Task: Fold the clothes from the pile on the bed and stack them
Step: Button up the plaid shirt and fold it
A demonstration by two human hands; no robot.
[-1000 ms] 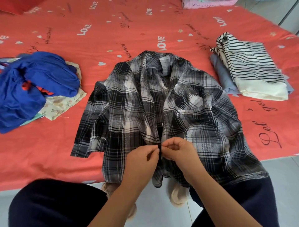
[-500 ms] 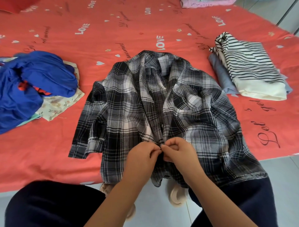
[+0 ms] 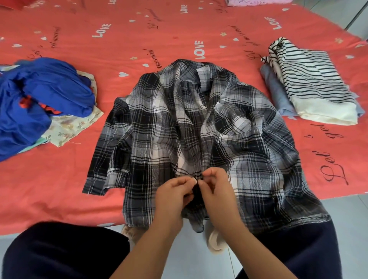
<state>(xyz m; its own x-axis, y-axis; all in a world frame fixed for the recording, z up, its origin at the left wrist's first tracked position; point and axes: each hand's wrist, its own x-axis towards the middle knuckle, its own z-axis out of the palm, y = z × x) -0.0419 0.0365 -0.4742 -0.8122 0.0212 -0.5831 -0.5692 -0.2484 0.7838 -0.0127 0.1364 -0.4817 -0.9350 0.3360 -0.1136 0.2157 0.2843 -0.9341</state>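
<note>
A black, grey and white plaid shirt (image 3: pixel 199 139) lies front-up on the red bed, collar away from me, its hem hanging over the near edge. My left hand (image 3: pixel 171 196) and my right hand (image 3: pixel 216 191) meet at the shirt's front opening near the hem, each pinching one edge of the placket. To the left sits the pile of unfolded clothes (image 3: pixel 39 103), a blue garment on top of floral cloth. At the right lies the stack of folded clothes (image 3: pixel 310 83), a striped top over a grey-blue piece.
The red bedsheet (image 3: pixel 139 35) with "LOVE" prints stretches back from the shirt. A pink folded cloth (image 3: pixel 256 2) lies at the far edge. Grey tiled floor (image 3: pixel 350 215) shows at the right, and my dark-trousered knees (image 3: pixel 65 253) sit against the bed's near edge.
Both hands have stayed pinched together at the placket, shifting slightly; the shirt and the piles have not moved.
</note>
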